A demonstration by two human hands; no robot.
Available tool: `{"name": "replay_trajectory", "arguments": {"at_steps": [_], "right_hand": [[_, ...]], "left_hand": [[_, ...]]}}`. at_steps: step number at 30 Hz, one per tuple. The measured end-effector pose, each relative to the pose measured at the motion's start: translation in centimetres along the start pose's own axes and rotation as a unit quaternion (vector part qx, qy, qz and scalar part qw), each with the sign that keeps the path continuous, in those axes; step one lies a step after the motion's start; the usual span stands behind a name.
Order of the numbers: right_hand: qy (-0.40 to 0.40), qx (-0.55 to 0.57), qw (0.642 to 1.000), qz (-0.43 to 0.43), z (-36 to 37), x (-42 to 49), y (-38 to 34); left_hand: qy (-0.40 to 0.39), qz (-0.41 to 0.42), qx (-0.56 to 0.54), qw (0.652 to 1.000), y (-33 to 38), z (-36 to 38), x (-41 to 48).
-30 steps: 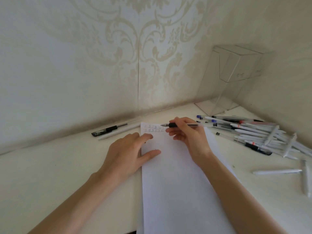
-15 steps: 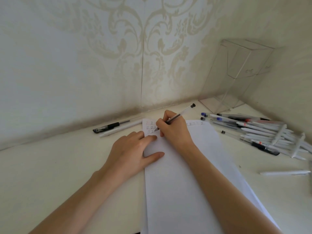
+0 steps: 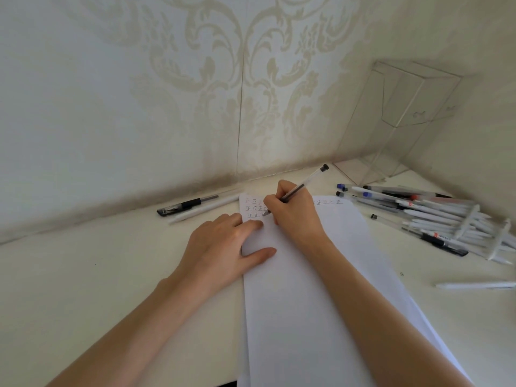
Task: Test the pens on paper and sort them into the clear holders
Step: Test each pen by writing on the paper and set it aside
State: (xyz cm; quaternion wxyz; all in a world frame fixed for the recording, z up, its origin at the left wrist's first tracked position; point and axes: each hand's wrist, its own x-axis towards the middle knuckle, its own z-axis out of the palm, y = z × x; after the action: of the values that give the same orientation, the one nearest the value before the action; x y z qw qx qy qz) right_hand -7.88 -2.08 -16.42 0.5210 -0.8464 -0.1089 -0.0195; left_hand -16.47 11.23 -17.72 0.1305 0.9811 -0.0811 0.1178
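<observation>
table (image 3: 83, 275), pale and wide, carries everything here. paper (image 3: 307, 317) lies long down the middle of it, a thin white sheet, or maybe a few sheets, which i judge would slide and wrinkle easily if nothing holds it. in the far right corner against the wall stands the clear holder (image 3: 405, 121), a tall box of thin transparent plastic. i cannot see any pen inside it. it looks light and a little brittle, so a pen should be lowered in, not thrown. the pile of pens (image 3: 432, 216) lies right of the paper, with many slim plastic barrels crossing each other. they look light, stiff and smooth, so they may roll or slip when one is pulled out, and taking one by the middle of the barrel seems best. the left hand (image 3: 220, 252) rests flat on the left edge of the paper, fingers straight and spread, pressing it down and holding nothing. the right hand (image 3: 293, 216) is near the top of the sheet. its fingers are curled around the pen (image 3: 307, 182) low on the barrel in a writing grip, and the black end points up and away to the right. a black pen (image 3: 187, 205) and a white pen (image 3: 203, 210) lie side by side near the wall at the left, well apart from the pile. smallest are the test marks (image 3: 252, 209), rows of small characters where the tip seems to touch the paper.
</observation>
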Motion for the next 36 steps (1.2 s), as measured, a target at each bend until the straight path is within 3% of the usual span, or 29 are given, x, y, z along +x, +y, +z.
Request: {"name": "replay_trajectory", "arguments": {"at_steps": [24, 29, 33, 36], "right_hand": [[0.0, -0.003, 1.0, 0.009, 0.0, -0.1, -0.2], [0.006, 0.105, 0.994, 0.024, -1.1, -0.5, -0.5], [-0.056, 0.181, 0.982, 0.008, -2.7, -1.8, -0.3], [-0.074, 0.294, 0.953, 0.004, -3.0, -3.0, 0.4]], "left_hand": [[0.004, 0.007, -0.002, 1.0, 0.0, 0.2, 0.1], [0.029, -0.044, -0.224, 0.973, -0.2, -0.1, -0.2], [0.054, -0.044, -0.267, 0.961, -0.6, 0.1, 0.0], [0.096, -0.053, -0.272, 0.956, -0.8, 0.1, 0.2]]}}
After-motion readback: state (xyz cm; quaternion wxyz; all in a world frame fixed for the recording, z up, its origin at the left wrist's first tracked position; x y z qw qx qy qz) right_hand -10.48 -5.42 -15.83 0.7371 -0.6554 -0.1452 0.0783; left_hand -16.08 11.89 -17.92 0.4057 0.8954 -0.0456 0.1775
